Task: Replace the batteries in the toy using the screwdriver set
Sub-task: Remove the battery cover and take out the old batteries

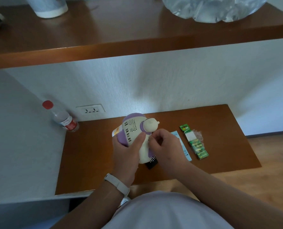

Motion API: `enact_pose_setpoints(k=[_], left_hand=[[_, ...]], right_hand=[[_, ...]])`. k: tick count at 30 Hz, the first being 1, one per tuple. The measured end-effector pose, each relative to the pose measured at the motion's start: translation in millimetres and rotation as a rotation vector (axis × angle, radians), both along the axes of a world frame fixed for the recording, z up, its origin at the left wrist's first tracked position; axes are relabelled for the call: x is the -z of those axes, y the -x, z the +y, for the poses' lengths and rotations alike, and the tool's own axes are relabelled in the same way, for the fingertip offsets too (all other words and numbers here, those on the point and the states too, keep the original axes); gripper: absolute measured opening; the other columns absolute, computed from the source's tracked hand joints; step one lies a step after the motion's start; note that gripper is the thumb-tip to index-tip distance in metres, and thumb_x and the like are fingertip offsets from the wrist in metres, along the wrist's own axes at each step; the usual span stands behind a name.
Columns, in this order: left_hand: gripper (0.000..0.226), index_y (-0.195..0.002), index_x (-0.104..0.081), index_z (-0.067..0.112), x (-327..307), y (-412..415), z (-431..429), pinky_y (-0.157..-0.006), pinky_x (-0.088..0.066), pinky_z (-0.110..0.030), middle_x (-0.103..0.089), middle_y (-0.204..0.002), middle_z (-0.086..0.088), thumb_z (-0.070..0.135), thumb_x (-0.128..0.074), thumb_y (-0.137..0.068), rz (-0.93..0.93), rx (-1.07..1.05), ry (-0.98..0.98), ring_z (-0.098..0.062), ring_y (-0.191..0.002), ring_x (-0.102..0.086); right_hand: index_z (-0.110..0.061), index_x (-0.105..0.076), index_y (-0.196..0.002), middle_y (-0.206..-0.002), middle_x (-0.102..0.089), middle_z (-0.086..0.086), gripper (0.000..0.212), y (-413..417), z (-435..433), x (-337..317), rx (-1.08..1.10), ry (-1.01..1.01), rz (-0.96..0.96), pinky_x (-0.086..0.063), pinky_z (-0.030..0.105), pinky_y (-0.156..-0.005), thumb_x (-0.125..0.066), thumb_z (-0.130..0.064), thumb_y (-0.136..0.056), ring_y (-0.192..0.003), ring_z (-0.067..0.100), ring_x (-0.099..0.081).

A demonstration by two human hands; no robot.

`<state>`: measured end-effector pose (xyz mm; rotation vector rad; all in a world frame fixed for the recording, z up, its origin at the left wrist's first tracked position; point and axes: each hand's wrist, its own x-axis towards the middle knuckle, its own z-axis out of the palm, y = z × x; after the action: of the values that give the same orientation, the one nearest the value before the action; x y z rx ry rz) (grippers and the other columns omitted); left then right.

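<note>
Over desk (88,154): one toy (132,128) (left hand (127,152)).

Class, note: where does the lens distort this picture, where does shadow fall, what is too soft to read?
Head view: the wide lens bows the shelf edge; soft shadow darkens the wall above the toy; print on the battery pack is unreadable.

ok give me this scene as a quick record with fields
toy: cream and purple, grille facing the camera
left hand: grips the toy
right hand: fingers curled at the toy's side, contents unclear
screwdriver set: black case on the table, partly hidden by the toy
batteries: green pack, right of the hands
bottle: red cap, far left
</note>
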<state>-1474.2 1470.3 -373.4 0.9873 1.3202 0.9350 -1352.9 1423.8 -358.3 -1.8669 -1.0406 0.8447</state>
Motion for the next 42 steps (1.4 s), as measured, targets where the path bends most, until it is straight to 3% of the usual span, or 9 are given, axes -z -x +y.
enact_pose_setpoints(k=[4,11,14,17,22,25,29,33,42], left_hand=[[0.05,-0.109,-0.046,0.046,3,1,5,-0.056,-0.057,-0.02,-0.066,-0.103,0.012,0.035,-0.085,-0.078,-0.002,-0.002,0.003,-0.012,-0.087,-0.07],[0.052,-0.116,-0.047,0.041,12,-1,9,-0.058,-0.058,-0.022,-0.067,-0.104,0.01,0.035,-0.084,-0.079,0.007,0.009,0.022,-0.014,-0.087,-0.071],[0.048,-0.109,-0.049,0.044,15,-2,13,-0.058,-0.059,-0.023,-0.069,-0.102,0.01,0.035,-0.085,-0.079,0.009,0.02,0.029,-0.008,-0.084,-0.073],[0.054,-0.124,-0.052,0.03,20,0,19,-0.063,-0.061,-0.028,-0.072,-0.106,0.005,0.03,-0.084,-0.08,-0.034,0.019,0.057,-0.011,-0.089,-0.074],[0.048,-0.119,-0.05,0.034,25,11,32,-0.059,-0.058,-0.022,-0.074,-0.095,0.015,0.03,-0.081,-0.082,-0.053,0.041,0.089,0.001,-0.086,-0.072],[0.061,-0.129,-0.052,0.026,20,22,42,-0.068,-0.062,-0.032,-0.072,-0.111,0.001,0.038,-0.083,-0.078,-0.057,0.069,0.098,-0.018,-0.101,-0.073],[0.06,-0.133,-0.057,0.005,12,35,53,-0.088,-0.048,-0.077,-0.064,-0.122,-0.03,0.038,-0.069,-0.085,-0.13,0.168,0.071,-0.053,-0.114,-0.06],[0.048,-0.131,-0.06,0.004,20,51,53,-0.087,-0.047,-0.078,-0.065,-0.119,-0.033,0.031,-0.063,-0.091,-0.104,0.147,0.076,-0.056,-0.11,-0.061],[0.063,-0.142,-0.048,0.006,29,69,41,-0.097,-0.043,-0.076,-0.061,-0.132,-0.026,0.033,-0.07,-0.09,-0.105,0.069,0.209,-0.046,-0.121,-0.06]], right_hand=[[-0.032,-0.062,-0.089,-0.085,-0.066,-0.013,0.005,-2,3,-3,-0.037,0.029,0.014,-0.054,0.02,-0.071,-0.064,-0.029,-0.093,-0.081,0.005,-0.062],[-0.025,-0.064,-0.09,-0.085,-0.067,-0.008,0.004,-8,8,-4,-0.049,0.069,0.052,-0.058,0.026,-0.075,-0.064,-0.027,-0.094,-0.082,0.011,-0.064],[-0.021,-0.065,-0.088,-0.083,-0.068,-0.005,0.004,-11,11,-4,-0.047,0.05,0.055,-0.058,0.027,-0.072,-0.065,-0.024,-0.092,-0.079,0.012,-0.064],[-0.022,-0.065,-0.086,-0.081,-0.067,-0.004,0.005,-17,13,-1,-0.049,0.061,0.081,-0.056,0.023,-0.068,-0.065,-0.022,-0.091,-0.078,0.013,-0.064],[-0.024,-0.065,-0.086,-0.075,-0.069,-0.005,0.006,-40,17,25,0.009,0.131,0.124,-0.055,0.024,-0.063,-0.064,-0.026,-0.091,-0.073,0.008,-0.065],[-0.025,-0.066,-0.081,-0.069,-0.068,-0.006,0.008,-54,25,48,0.025,0.139,0.082,-0.047,0.013,-0.05,-0.065,-0.025,-0.089,-0.062,0.0,-0.061],[-0.025,-0.063,-0.077,-0.068,-0.066,-0.003,0.012,-67,38,87,-0.026,0.217,-0.081,-0.047,0.024,-0.049,-0.063,-0.026,-0.089,-0.058,0.006,-0.059],[-0.019,-0.063,-0.083,-0.072,-0.065,-0.002,0.011,-69,46,128,-0.134,0.339,-0.219,-0.048,0.033,-0.053,-0.061,-0.024,-0.092,-0.063,0.016,-0.06],[-0.021,-0.06,-0.088,-0.076,-0.06,-0.006,0.007,-63,59,175,-0.207,0.416,-0.312,-0.035,0.022,-0.048,-0.059,-0.024,-0.094,-0.065,0.005,-0.054]])
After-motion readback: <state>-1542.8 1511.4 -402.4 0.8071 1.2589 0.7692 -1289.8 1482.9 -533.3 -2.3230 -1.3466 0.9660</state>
